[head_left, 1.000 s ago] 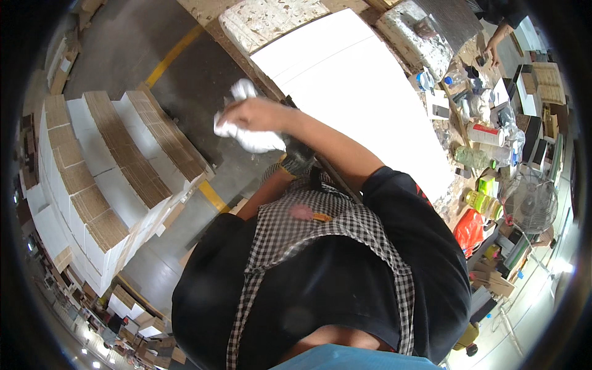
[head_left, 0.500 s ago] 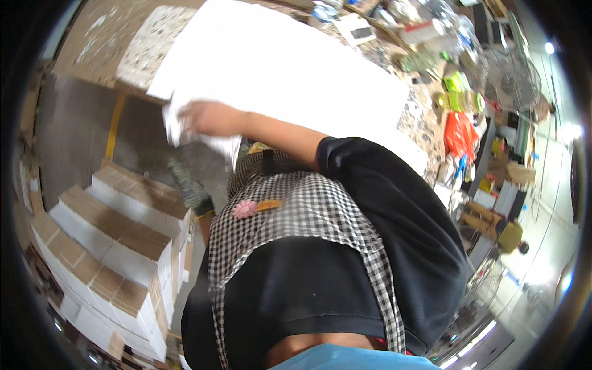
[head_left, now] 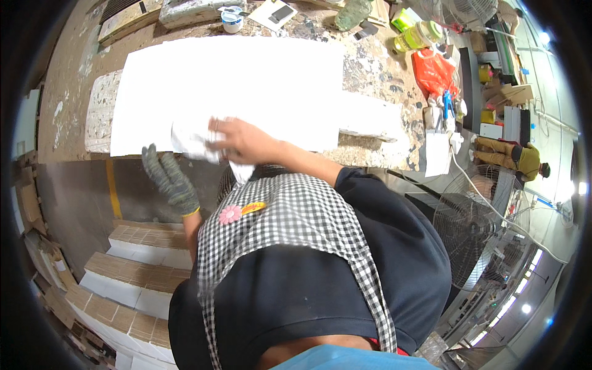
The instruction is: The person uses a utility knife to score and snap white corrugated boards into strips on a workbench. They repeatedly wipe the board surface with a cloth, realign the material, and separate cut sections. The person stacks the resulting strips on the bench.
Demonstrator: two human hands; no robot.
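Note:
A large white panel [head_left: 240, 80] lies on the worktable in front of me. My right hand [head_left: 240, 140], bare, is closed on a crumpled white cloth [head_left: 194, 137] over the panel's near edge. One end of the cloth hangs down toward my apron. My left hand [head_left: 169, 180] wears a grey knitted glove with a yellow cuff. Its fingers are stretched out, and their tips reach the panel's near left edge; whether they touch it I cannot tell.
Paint spots cover the worktable [head_left: 376, 68]. A green-yellow bottle [head_left: 414, 38], a red plastic bag [head_left: 433, 71] and a small white cup [head_left: 232, 21] stand on it. White panels with brown tops [head_left: 132, 271] are stacked at lower left. A fan [head_left: 472, 228] stands right; another person [head_left: 524, 161] is beyond.
The right hand and cloth have moved right, from the panel's near left corner. My left hand has risen from beside the stacks to the panel's edge. The view has turned.

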